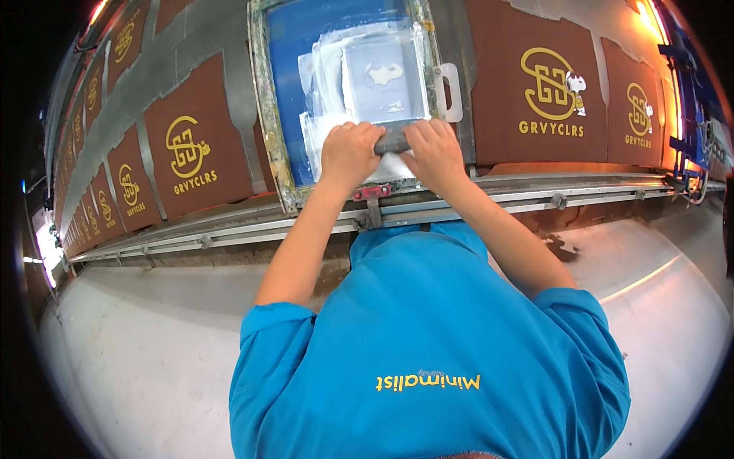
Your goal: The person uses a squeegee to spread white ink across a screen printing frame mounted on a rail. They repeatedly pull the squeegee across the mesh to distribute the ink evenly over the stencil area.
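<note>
My left hand [350, 155] and my right hand [434, 157] are both closed around a dark squeegee [392, 141], side by side at its two ends. The squeegee lies across the near part of a blue-meshed printing screen [287, 69]. White ink [325, 80] is smeared over the mesh around a pale rectangular window with a cartoon dog's head in it. The screen's worn, ink-stained frame [269, 130] rests over the printing table, and a red clamp [372, 192] sits at its near edge. My hands hide part of the squeegee and its blade edge.
Brown fabric panels with yellow prints lie left [183, 138] and right [547, 84] of the screen. A white handle-shaped piece [448, 92] juts from the frame's right side. A metal rail [497, 203] runs along the table's near edge. Orange light glows beside blue equipment [688, 99] at far right.
</note>
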A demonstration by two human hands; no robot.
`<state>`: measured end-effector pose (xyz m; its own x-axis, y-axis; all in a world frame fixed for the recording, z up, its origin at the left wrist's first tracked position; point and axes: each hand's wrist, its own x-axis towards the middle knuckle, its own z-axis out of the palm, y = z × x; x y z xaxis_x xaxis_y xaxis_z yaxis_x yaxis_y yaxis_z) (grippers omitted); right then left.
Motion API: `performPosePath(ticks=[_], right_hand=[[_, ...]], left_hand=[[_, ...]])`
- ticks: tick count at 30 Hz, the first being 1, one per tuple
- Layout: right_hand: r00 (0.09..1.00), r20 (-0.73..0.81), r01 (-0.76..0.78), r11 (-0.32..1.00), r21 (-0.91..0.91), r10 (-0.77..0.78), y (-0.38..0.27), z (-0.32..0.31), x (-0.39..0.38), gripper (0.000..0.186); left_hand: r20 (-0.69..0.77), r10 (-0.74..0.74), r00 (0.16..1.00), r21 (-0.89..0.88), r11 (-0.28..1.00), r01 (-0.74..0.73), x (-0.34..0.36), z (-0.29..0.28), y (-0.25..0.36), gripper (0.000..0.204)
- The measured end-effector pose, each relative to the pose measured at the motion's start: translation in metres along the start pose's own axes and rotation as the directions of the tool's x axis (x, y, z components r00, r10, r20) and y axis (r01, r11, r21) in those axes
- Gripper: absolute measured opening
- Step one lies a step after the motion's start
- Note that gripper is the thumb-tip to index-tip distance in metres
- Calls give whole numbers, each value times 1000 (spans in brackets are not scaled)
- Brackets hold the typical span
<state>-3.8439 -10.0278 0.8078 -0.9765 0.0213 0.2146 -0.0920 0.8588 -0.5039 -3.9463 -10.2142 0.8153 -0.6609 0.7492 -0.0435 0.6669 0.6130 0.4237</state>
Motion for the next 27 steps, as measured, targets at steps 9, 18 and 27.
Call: performPosePath(ticks=[9, 18, 27], right_hand=[[739, -281, -554, 789, 266, 613, 105, 15, 64, 42], [595, -74, -675, 547, 496, 800, 87, 23, 71, 31], [619, -172, -597, 602, 530, 766, 80, 10, 74, 32]], left_hand=[[184, 104, 977, -153, 985, -76, -20, -10, 2, 44], [170, 99, 981, -29, 995, -96, 117, -70, -46, 37], [-187, 234, 954, -69, 966, -251, 40, -4, -37, 54]])
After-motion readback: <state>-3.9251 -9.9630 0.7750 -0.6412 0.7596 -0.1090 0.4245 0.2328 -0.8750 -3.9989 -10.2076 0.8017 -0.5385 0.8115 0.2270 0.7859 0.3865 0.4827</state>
